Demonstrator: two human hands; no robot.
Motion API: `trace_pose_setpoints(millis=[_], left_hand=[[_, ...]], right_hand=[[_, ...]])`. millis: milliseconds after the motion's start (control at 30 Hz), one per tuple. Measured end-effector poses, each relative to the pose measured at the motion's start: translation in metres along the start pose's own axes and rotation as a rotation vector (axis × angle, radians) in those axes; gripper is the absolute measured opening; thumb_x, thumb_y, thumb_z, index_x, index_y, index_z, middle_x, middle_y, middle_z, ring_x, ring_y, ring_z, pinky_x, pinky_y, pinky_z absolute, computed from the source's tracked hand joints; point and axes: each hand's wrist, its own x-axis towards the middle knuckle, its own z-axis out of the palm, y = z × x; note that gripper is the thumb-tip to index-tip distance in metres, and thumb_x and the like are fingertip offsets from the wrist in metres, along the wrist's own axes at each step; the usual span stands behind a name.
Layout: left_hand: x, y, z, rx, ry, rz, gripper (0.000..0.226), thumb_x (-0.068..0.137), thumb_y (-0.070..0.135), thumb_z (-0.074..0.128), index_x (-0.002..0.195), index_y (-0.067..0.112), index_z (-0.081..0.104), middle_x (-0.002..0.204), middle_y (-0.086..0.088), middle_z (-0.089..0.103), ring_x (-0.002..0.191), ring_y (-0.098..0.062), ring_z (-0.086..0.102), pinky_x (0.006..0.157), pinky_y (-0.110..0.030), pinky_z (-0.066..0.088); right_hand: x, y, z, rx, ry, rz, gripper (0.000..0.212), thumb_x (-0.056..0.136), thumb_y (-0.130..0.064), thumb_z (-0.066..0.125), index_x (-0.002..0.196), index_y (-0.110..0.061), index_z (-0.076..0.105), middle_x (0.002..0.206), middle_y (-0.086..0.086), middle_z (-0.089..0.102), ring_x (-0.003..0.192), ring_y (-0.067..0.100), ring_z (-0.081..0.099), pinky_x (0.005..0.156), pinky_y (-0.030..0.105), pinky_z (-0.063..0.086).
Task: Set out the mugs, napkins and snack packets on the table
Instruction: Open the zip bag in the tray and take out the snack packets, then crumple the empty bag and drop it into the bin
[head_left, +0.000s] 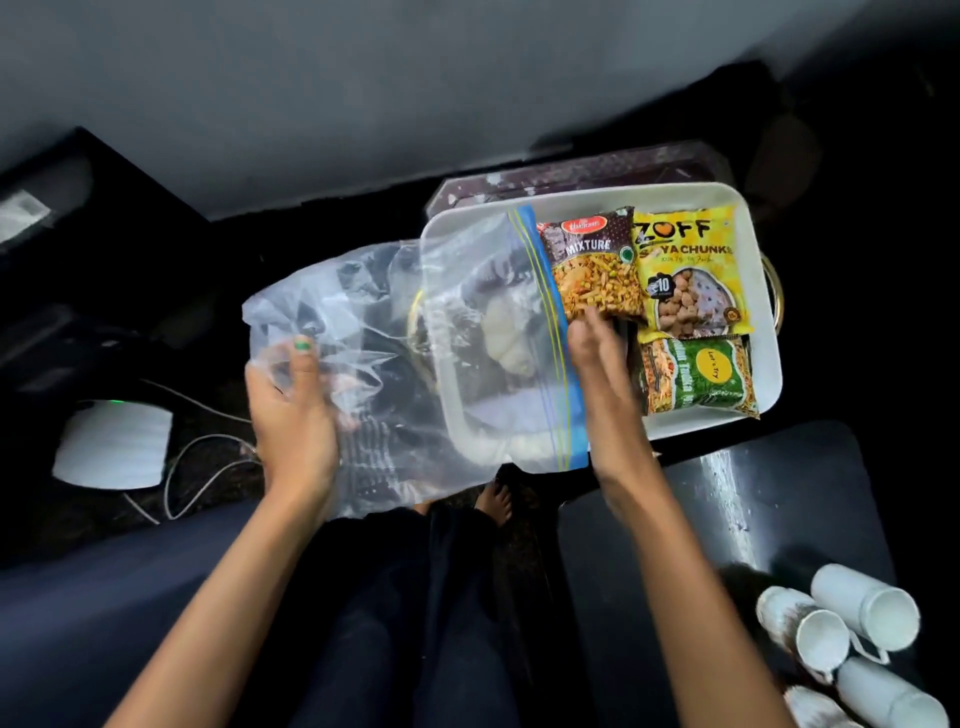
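Head view: clear zip bag (415, 338) gripped at crumpled end by left hand (291, 410); right hand (602, 374), fingers straight, laid against mixture packet (592, 265) in white tray (748, 208), likely for removal. Mugs (841, 629) on bench (727, 499).

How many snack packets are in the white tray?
3 in view: the Mixture packet at the far middle, the yellow Zoff packet right of it, the green packet nearest. The clear zip bag may hide more.
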Motion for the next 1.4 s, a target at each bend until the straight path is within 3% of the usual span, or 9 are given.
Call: trace_pose_setpoints(millis=[167,267,500,633,733,900,1000,1133,1400], left_hand=[[-0.036,0.048,0.005,-0.242,-0.238,-0.232,0.022,0.101,0.034,0.040,0.095,0.032,0.061,0.084,0.017,0.066,0.066,0.011,0.063,0.060,-0.013,0.049],[-0.067,0.073,0.008,-0.269,-0.500,-0.406,0.033,0.099,0.030,0.045,0.083,0.014,0.070,0.068,0.003,0.074,0.056,-0.003,0.068,0.046,-0.014,0.048],[-0.099,0.118,0.001,-0.236,-0.845,-0.553,0.037,0.101,0.036,0.039,0.113,0.013,0.066,0.098,-0.006,0.076,0.087,-0.020,0.073,0.070,-0.030,0.057],[-0.104,0.133,-0.013,-0.087,-0.730,-0.404,0.033,0.093,0.033,0.054,0.121,0.017,0.053,0.108,-0.004,0.068,0.075,-0.013,0.071,0.058,-0.027,0.053],[-0.102,0.142,-0.024,-0.033,-0.571,-0.131,0.056,0.086,0.031,0.065,0.133,0.026,0.034,0.128,-0.002,0.050,0.102,-0.016,0.060,0.083,-0.033,0.049],[-0.112,0.160,-0.030,0.122,-0.898,0.506,0.085,0.068,0.064,0.065,0.141,0.037,0.032,0.148,0.006,0.032,0.135,-0.013,0.034,0.112,-0.037,0.030],[-0.124,0.167,-0.027,0.295,-1.290,0.518,0.088,0.063,0.073,0.066,0.138,0.051,0.025,0.152,0.018,0.025,0.138,-0.011,0.030,0.114,-0.041,0.028],[-0.142,0.168,-0.017,0.609,-1.563,0.424,0.102,0.054,0.075,0.069,0.141,0.043,0.027,0.151,0.013,0.032,0.128,-0.010,0.042,0.112,-0.039,0.035],[-0.200,0.153,0.012,0.486,-1.552,0.527,0.036,0.081,0.025,0.075,0.112,0.019,0.060,0.107,0.001,0.070,0.083,-0.003,0.067,0.070,-0.021,0.055]], right_hand=[[-0.047,-0.009,0.019,0.291,-0.117,0.147,0.081,0.060,-0.082,0.050,0.132,-0.064,0.019,0.137,-0.041,0.027,0.112,-0.032,0.030,0.105,0.023,0.022],[-0.059,-0.022,0.027,0.490,-0.168,0.134,0.080,0.067,-0.067,0.065,0.137,-0.053,0.030,0.143,-0.022,0.043,0.131,0.002,0.043,0.113,0.047,0.030],[-0.080,-0.057,0.002,0.671,0.143,0.112,0.035,0.083,-0.027,0.067,0.117,-0.029,0.059,0.116,0.005,0.069,0.106,0.025,0.066,0.096,0.052,0.049],[-0.096,-0.063,-0.016,0.469,0.354,0.010,0.045,0.091,-0.016,0.059,0.135,-0.019,0.047,0.137,0.000,0.052,0.124,0.017,0.051,0.101,0.032,0.046],[-0.114,-0.066,-0.033,0.256,0.452,-0.080,0.043,0.092,-0.011,0.054,0.134,-0.017,0.047,0.122,-0.016,0.052,0.106,-0.004,0.051,0.078,-0.001,0.040],[-0.141,-0.062,-0.048,0.067,0.248,-0.055,0.032,0.091,-0.001,0.051,0.110,-0.023,0.066,0.110,-0.010,0.061,0.100,0.004,0.058,0.085,0.024,0.050],[-0.156,-0.058,-0.059,0.096,0.240,-0.120,0.040,0.087,0.001,0.058,0.069,-0.033,0.067,0.073,-0.020,0.062,0.065,-0.007,0.053,0.060,0.014,0.041],[-0.175,-0.055,-0.082,0.208,0.344,-0.162,0.037,0.080,0.005,0.063,0.073,-0.030,0.071,0.075,-0.009,0.069,0.077,0.005,0.062,0.072,0.024,0.049],[-0.226,-0.043,-0.124,0.391,0.511,-0.217,0.043,0.077,-0.008,0.073,0.105,-0.037,0.058,0.102,-0.006,0.066,0.086,0.001,0.067,0.071,0.015,0.052]])
